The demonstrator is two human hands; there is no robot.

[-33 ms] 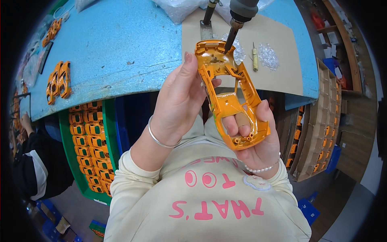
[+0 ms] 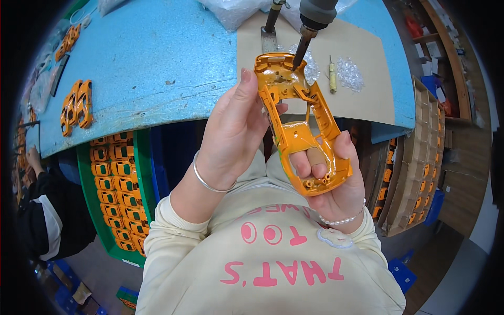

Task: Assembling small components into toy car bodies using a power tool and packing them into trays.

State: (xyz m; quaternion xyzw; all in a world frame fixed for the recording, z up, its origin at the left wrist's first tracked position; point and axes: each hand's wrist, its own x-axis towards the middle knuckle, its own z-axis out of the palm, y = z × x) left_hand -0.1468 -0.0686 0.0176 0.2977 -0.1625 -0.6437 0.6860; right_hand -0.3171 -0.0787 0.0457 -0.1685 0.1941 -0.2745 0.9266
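Note:
An orange toy car body shell (image 2: 302, 131) is held up between my two hands, its hollow underside toward me. My left hand (image 2: 236, 123) grips its far left side, thumb on the edge. My right hand (image 2: 336, 181) is wrapped round the near right end, with fingertips showing through an opening in the shell. Over the far end of the shell hangs a dark tool with a pointed metal tip (image 2: 302, 50). The tip is at the inside of that end; whether it touches cannot be made out.
Clear small plastic parts (image 2: 349, 74) and a yellow-handled pointed tool (image 2: 332, 76) lie on brown cardboard (image 2: 373, 52). More orange shells (image 2: 77, 106) sit on the blue table (image 2: 173, 52). A green crate (image 2: 84, 173) and cardboard trays (image 2: 407, 173) hold others. A co-worker's dark sleeve (image 2: 58, 194) is at left.

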